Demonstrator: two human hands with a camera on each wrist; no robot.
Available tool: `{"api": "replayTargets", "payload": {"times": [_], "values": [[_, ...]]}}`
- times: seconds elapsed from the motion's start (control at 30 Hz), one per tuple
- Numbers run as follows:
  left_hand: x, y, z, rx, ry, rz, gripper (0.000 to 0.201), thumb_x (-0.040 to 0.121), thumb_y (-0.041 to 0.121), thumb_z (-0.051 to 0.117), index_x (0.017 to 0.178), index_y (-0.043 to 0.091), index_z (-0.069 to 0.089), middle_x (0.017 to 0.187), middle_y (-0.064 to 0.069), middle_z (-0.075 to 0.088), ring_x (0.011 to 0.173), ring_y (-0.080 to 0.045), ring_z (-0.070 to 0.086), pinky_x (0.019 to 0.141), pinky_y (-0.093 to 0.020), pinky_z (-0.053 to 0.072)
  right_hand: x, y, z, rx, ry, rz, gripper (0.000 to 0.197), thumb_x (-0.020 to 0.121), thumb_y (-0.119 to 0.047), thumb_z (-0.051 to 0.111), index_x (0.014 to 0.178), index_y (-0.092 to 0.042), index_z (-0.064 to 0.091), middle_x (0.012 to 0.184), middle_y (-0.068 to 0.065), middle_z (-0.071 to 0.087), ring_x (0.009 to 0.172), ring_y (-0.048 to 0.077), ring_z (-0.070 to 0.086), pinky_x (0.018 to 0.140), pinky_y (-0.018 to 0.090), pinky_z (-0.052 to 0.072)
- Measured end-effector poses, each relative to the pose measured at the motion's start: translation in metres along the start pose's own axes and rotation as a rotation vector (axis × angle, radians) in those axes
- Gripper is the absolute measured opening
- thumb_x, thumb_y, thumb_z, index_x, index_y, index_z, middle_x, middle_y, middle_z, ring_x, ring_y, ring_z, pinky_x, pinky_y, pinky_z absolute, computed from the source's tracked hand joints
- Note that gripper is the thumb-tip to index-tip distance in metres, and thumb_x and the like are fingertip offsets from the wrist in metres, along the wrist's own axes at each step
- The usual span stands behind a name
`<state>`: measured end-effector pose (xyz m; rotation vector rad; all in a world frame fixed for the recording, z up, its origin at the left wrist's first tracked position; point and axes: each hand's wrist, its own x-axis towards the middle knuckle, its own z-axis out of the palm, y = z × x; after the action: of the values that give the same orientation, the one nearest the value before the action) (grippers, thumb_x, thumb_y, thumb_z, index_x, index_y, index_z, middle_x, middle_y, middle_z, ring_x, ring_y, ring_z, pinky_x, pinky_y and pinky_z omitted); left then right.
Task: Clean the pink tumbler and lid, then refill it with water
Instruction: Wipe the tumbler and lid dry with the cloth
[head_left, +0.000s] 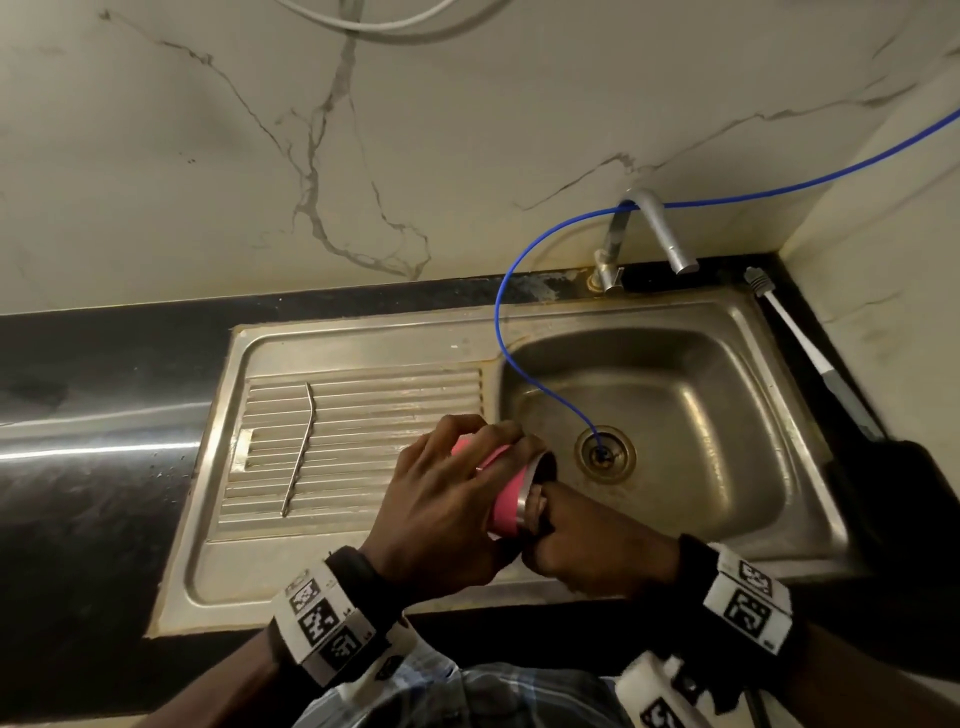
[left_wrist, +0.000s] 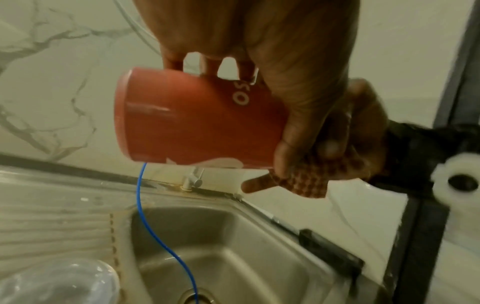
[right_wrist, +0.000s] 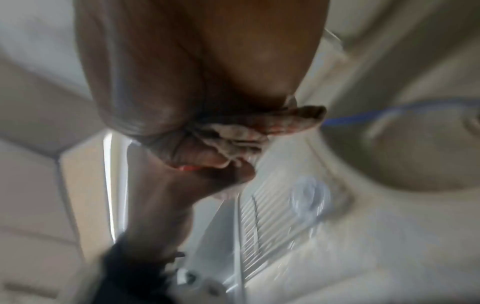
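Note:
My left hand (head_left: 447, 499) grips the pink tumbler (head_left: 506, 506) around its body and holds it on its side above the sink's left edge, steel-rimmed mouth facing right. In the left wrist view the tumbler (left_wrist: 202, 119) shows white lettering. My right hand (head_left: 587, 551) is at the mouth, pinching a checked scrub cloth (left_wrist: 306, 181) against the rim. That cloth (right_wrist: 249, 127) looks bunched under the fingers in the blurred right wrist view. The clear lid (left_wrist: 59, 283) lies on the drainboard below the tumbler. The head view does not show it.
A bent metal straw (head_left: 298, 447) lies on the ribbed drainboard (head_left: 363, 395). A blue tube (head_left: 524, 260) runs from the wall into the drain (head_left: 605, 453) of the steel sink (head_left: 727, 395). The tap (head_left: 660, 228) stands behind it, and a brush (head_left: 795, 332) lies on the right counter.

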<state>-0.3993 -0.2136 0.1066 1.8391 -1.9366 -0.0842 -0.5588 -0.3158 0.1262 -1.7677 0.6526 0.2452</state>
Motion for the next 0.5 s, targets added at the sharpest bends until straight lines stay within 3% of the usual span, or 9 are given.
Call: {"api": "replayTargets", "payload": {"times": [0.03, 0.07, 0.13, 0.2, 0.27, 0.33, 0.4, 0.43, 0.5], "values": [[-0.001, 0.003, 0.001, 0.060, 0.005, 0.025, 0.074, 0.075, 0.046, 0.082, 0.144, 0.027, 0.065, 0.144, 0.006, 0.062, 0.125, -0.032, 0.059, 0.098, -0.051, 0.049, -0.001, 0.004, 0.003, 0.270, 0.005, 0.063, 0.043, 0.071, -0.009, 0.054, 0.112, 0.000, 0.065, 0.091, 0.028, 0.063, 0.074, 0.045, 0.060, 0.065, 0.036, 0.053], [-0.002, 0.004, 0.002, 0.111, 0.010, 0.058, 0.070, 0.077, 0.043, 0.081, 0.144, 0.026, 0.065, 0.144, 0.005, 0.062, 0.125, -0.034, 0.059, 0.100, -0.051, 0.047, -0.002, 0.004, 0.006, 0.565, -0.009, 0.109, 0.032, 0.071, -0.003, 0.052, 0.101, 0.001, 0.062, 0.079, 0.025, 0.057, 0.061, 0.040, 0.053, 0.055, 0.030, 0.046], [-0.005, 0.003, 0.004, 0.161, 0.003, 0.122, 0.065, 0.082, 0.037, 0.080, 0.144, 0.023, 0.064, 0.144, 0.002, 0.062, 0.124, -0.038, 0.060, 0.103, -0.055, 0.045, -0.006, 0.002, 0.011, 0.997, -0.028, 0.186, 0.028, 0.065, 0.010, 0.046, 0.087, -0.001, 0.058, 0.078, 0.020, 0.054, 0.064, 0.029, 0.053, 0.044, 0.026, 0.043], [-0.004, -0.003, 0.004, 0.159, -0.010, 0.158, 0.064, 0.084, 0.036, 0.078, 0.144, 0.022, 0.063, 0.144, 0.000, 0.062, 0.124, -0.040, 0.059, 0.102, -0.058, 0.046, -0.006, 0.002, 0.016, 1.076, -0.027, 0.243, 0.025, 0.062, 0.013, 0.044, 0.080, 0.001, 0.058, 0.078, 0.021, 0.056, 0.065, 0.030, 0.054, 0.042, 0.028, 0.043], [-0.002, -0.003, 0.001, 0.128, -0.027, 0.165, 0.065, 0.083, 0.038, 0.079, 0.144, 0.022, 0.063, 0.143, 0.001, 0.062, 0.123, -0.039, 0.060, 0.100, -0.056, 0.047, -0.005, 0.009, 0.019, 0.759, 0.009, 0.200, 0.014, 0.066, 0.006, 0.048, 0.074, 0.001, 0.059, 0.069, 0.018, 0.056, 0.056, 0.025, 0.055, 0.050, 0.038, 0.046], [0.002, 0.002, -0.005, 0.073, -0.044, 0.152, 0.070, 0.079, 0.041, 0.080, 0.145, 0.025, 0.062, 0.144, 0.004, 0.061, 0.123, -0.035, 0.059, 0.097, -0.052, 0.049, -0.005, 0.013, 0.015, 0.182, 0.019, -0.050, 0.023, 0.076, -0.008, 0.052, 0.093, -0.007, 0.067, 0.085, 0.004, 0.065, 0.075, 0.014, 0.063, 0.077, 0.044, 0.052], [0.008, 0.004, -0.007, -0.006, -0.073, 0.144, 0.075, 0.076, 0.043, 0.082, 0.145, 0.026, 0.060, 0.144, 0.006, 0.060, 0.123, -0.033, 0.059, 0.093, -0.050, 0.052, -0.010, 0.007, 0.006, -0.154, 0.055, -0.320, 0.043, 0.077, -0.013, 0.056, 0.119, -0.018, 0.065, 0.112, -0.012, 0.062, 0.106, 0.003, 0.058, 0.099, 0.015, 0.042], [0.011, 0.004, -0.006, -0.036, -0.086, 0.146, 0.074, 0.077, 0.043, 0.082, 0.146, 0.025, 0.060, 0.144, 0.006, 0.060, 0.123, -0.032, 0.059, 0.092, -0.050, 0.052, -0.011, 0.004, 0.000, -0.246, 0.070, -0.412, 0.050, 0.075, -0.013, 0.059, 0.124, -0.022, 0.061, 0.117, -0.014, 0.058, 0.110, 0.001, 0.053, 0.099, 0.002, 0.031], [0.015, 0.002, -0.005, -0.065, -0.085, 0.154, 0.070, 0.082, 0.043, 0.080, 0.146, 0.023, 0.061, 0.144, 0.004, 0.060, 0.122, -0.033, 0.059, 0.092, -0.050, 0.053, -0.013, 0.003, -0.005, -0.376, 0.113, -0.485, 0.055, 0.072, -0.012, 0.067, 0.124, -0.027, 0.055, 0.119, -0.010, 0.055, 0.111, 0.009, 0.051, 0.095, -0.006, 0.021]]}}
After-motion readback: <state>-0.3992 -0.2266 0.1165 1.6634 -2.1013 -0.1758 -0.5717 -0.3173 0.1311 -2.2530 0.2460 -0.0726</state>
